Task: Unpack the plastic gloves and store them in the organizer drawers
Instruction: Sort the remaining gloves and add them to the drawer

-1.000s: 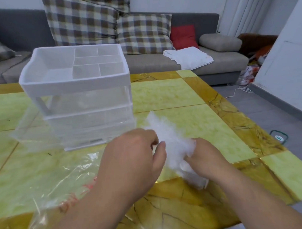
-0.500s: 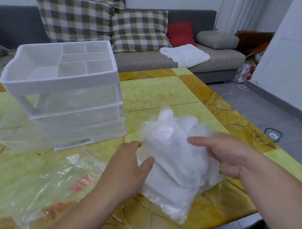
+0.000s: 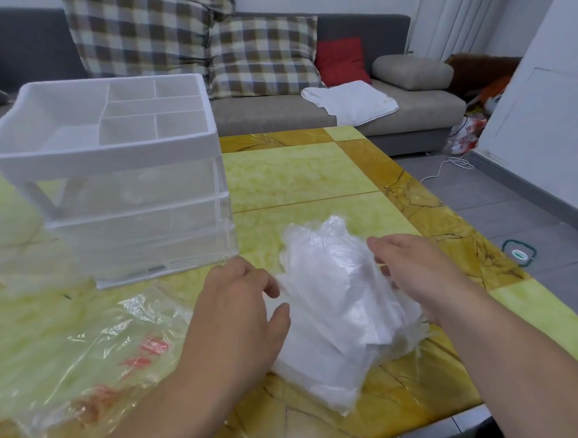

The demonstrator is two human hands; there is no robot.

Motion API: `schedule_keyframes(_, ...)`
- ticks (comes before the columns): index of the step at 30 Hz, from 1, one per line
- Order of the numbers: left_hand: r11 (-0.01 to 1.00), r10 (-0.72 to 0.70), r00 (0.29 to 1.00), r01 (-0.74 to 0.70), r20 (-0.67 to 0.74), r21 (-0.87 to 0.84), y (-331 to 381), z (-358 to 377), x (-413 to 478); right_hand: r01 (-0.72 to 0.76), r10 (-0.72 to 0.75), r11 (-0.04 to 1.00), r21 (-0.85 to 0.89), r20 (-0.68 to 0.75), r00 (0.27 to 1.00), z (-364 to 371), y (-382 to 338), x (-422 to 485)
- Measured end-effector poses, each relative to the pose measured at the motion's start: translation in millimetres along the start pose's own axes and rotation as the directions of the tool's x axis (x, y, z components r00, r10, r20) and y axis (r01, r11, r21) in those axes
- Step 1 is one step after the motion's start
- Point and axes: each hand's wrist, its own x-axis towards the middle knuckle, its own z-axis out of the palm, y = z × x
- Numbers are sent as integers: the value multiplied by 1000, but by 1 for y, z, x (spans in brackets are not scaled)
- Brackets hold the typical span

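Note:
A crumpled stack of clear plastic gloves (image 3: 336, 302) lies on the table's near right part. My left hand (image 3: 238, 309) is at the stack's left edge, which sits between its thumb and curled fingers. My right hand (image 3: 414, 273) holds the stack's right side, with the index finger over the top and the other fingers curled into the plastic. The white organizer (image 3: 116, 192) stands to the left and behind, with an open divided top tray and clear drawers below, all pushed in. An empty clear bag with red print (image 3: 89, 353) lies flat at the near left.
The yellow-green marbled table (image 3: 296, 176) ends close on the right and near sides. Behind it stands a grey sofa (image 3: 277, 111) with checked cushions, a red cushion and a white cloth (image 3: 349, 102). A cable (image 3: 449, 167) and a small green-rimmed object (image 3: 518, 253) lie on the floor at right.
The bunched gloves have spread out into a loose stack resting on the table. My right hand moved from under the bundle to its right side; my left hand stays at its left edge.

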Motion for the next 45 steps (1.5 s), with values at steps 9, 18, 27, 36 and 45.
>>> schedule_keyframes(9, 644, -350, 852, 521, 390, -561, 1, 4, 4, 128, -123, 981, 146, -43, 991, 4, -17, -14)
schedule_keyframes(18, -9, -310, 735, 632, 603, -775, -12, 7, 9, 126, -195, 979, 160, 553, 810, 26, -26, -50)
schedule_keyframes(27, 704, -433, 869, 491, 239, -513, -19, 15, 7, 198, -196, 977, -82, 27, 980, 15, -8, -16)
schedule_keyframes(36, 919, 292, 956, -289, 29, 267, -9, 25, -8, 324, -329, 908, -267, 26, 944, 22, 2, -4)
schedule_keyframes(45, 971, 170, 941, -211, 291, 114, -22, 20, 2, 130, -88, 764, -632, 98, 991, 13, 14, 11)
